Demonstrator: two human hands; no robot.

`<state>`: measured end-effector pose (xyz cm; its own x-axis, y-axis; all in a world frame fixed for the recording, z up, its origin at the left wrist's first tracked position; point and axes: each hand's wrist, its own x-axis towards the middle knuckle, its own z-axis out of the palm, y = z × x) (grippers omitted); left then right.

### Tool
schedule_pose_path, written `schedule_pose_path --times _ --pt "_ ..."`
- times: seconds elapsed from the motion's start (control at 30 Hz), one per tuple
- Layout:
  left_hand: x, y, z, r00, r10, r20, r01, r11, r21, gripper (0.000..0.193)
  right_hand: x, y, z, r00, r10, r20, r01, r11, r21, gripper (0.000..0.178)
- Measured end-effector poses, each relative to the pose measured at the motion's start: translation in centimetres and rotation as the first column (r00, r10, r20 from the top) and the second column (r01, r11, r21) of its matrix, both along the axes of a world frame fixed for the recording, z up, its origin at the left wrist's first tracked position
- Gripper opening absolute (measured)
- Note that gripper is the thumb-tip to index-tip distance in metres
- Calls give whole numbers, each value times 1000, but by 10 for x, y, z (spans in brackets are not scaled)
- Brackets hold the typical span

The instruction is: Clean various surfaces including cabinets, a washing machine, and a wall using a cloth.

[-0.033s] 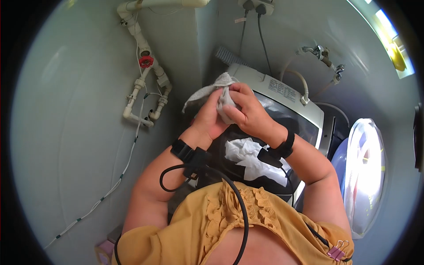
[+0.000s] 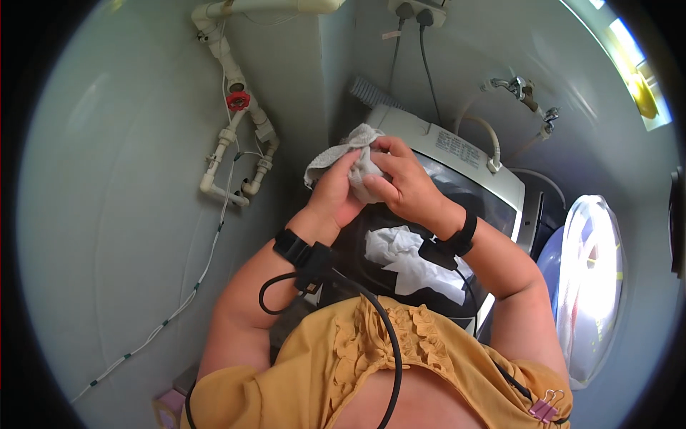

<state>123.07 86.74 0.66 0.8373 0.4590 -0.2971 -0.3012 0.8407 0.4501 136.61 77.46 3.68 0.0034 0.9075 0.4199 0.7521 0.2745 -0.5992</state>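
Note:
A light grey, towel-like cloth [image 2: 366, 175] is bunched between my two hands above the washing machine [image 2: 461, 177]. My left hand [image 2: 334, 193] is closed around it from the left, fingers partly hidden by the fabric. From the right, my right hand [image 2: 406, 182] grips the same cloth with curled fingers and thumb. A loose flap of it drapes over the back of my left hand. Below my hands, a crumpled white cloth [image 2: 396, 247] lies on the machine's dark lid, partly covered by my right wrist strap [image 2: 449, 250].
White pipes with a red valve handle [image 2: 238, 100] run along the left wall. Behind the machine are a plugged socket [image 2: 418, 11], a tap [image 2: 518, 87] and a hose [image 2: 493, 143]. A blue basin [image 2: 549, 257] and a shiny translucent round item [image 2: 589, 286] stand at the right.
The cloth's loose flap at the left has drawn in closer to my left hand and spread wider. Both hands keep nearly the same place and hold.

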Motion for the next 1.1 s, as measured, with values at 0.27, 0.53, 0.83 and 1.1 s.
schedule_pose_path --times 0.27,0.53,0.83,1.1 --pt "-3 57 -17 976 206 -66 -182 948 262 32 88 16 -84 914 -183 361 219 974 -61 46" --pt "79 110 60 797 563 218 490 -814 312 33 99 8 -97 901 -140 411 209 970 -126 54" --pt "122 172 -48 430 802 -415 735 -578 -356 30 100 14 -97 936 -109 334 159 979 -127 53" --pt "104 115 -28 798 487 -354 455 -103 885 32 96 42 -78 952 -227 -205 207 971 -117 65"
